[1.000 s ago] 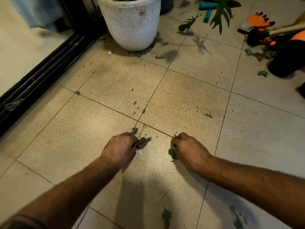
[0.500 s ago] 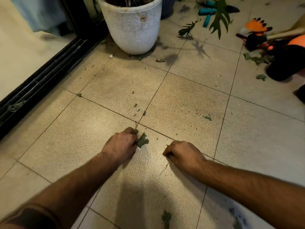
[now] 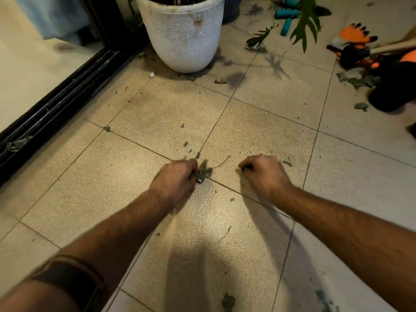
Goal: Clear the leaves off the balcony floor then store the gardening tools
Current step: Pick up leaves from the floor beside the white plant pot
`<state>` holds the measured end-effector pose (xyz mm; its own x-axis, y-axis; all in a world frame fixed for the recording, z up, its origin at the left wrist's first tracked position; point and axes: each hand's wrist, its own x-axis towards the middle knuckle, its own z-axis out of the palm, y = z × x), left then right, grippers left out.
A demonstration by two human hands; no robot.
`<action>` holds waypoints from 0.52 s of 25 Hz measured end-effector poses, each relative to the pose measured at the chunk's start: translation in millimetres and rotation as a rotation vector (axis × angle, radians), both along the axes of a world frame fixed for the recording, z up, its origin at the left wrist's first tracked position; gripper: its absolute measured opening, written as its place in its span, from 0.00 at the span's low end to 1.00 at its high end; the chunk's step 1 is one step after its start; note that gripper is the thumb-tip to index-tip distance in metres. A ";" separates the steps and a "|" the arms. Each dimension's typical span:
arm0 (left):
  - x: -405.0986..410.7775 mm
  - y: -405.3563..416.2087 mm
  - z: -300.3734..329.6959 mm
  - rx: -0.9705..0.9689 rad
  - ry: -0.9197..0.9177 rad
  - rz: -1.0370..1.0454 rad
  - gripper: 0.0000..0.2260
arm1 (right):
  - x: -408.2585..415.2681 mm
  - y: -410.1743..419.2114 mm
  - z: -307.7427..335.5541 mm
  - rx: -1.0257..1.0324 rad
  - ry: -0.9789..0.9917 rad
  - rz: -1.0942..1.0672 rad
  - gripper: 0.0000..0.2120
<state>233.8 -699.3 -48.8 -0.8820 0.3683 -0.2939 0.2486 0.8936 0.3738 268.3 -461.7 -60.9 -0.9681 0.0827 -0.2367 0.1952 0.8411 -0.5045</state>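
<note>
The left hand [image 3: 174,181] is clenched round a tuft of green leaves [image 3: 203,171] that pokes out past its knuckles; the right hand [image 3: 264,174] is curled too, with a dark scrap just showing at its fingertips, though whether it truly holds a leaf I cannot tell; against half a second ago both fists sit farther up the tiled floor [image 3: 258,127], over the grout cross, and the leaf bits that lay between them a second ago are gone from the tile, so the gathering is going forward; much is left: a leaf fragment [image 3: 287,163] just beside the right hand, a pile of leaves [image 3: 358,81] near the orange glove [image 3: 355,33], another leaf [image 3: 227,301] at the bottom edge; the teal-handled tool [image 3: 287,15] and a wooden handle [image 3: 391,47] are cut off at the frame's top and right; the white pot [image 3: 183,39] loses its rim there too.
</note>
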 end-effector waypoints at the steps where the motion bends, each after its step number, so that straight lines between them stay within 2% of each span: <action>1: -10.8 4.2 -0.5 0.028 0.015 0.049 0.07 | -7.6 18.3 2.7 0.007 0.029 -0.094 0.10; 3: -32.3 13.5 -3.5 0.015 0.054 0.095 0.18 | -19.2 60.2 3.8 0.074 0.048 -0.266 0.11; 5: -47.5 22.6 -12.3 -0.081 0.049 0.057 0.34 | -23.2 91.4 -2.3 0.118 0.018 -0.392 0.11; 8: -52.4 33.4 -28.2 -0.258 -0.050 -0.013 0.47 | -24.9 92.4 -15.6 0.156 -0.007 -0.360 0.12; 10: -46.9 34.3 -37.5 -0.317 -0.006 -0.050 0.44 | -31.1 83.4 -20.8 0.171 0.012 -0.295 0.13; 13: -34.0 21.0 -43.7 -0.172 0.095 -0.052 0.29 | -48.3 69.6 -18.4 0.060 0.056 -0.296 0.14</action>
<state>199.8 -678.3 -92.4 -0.8899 0.3657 -0.2727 0.3230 0.9273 0.1893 220.0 -392.0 -79.3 -0.9114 0.3749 -0.1698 0.4092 0.7808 -0.4722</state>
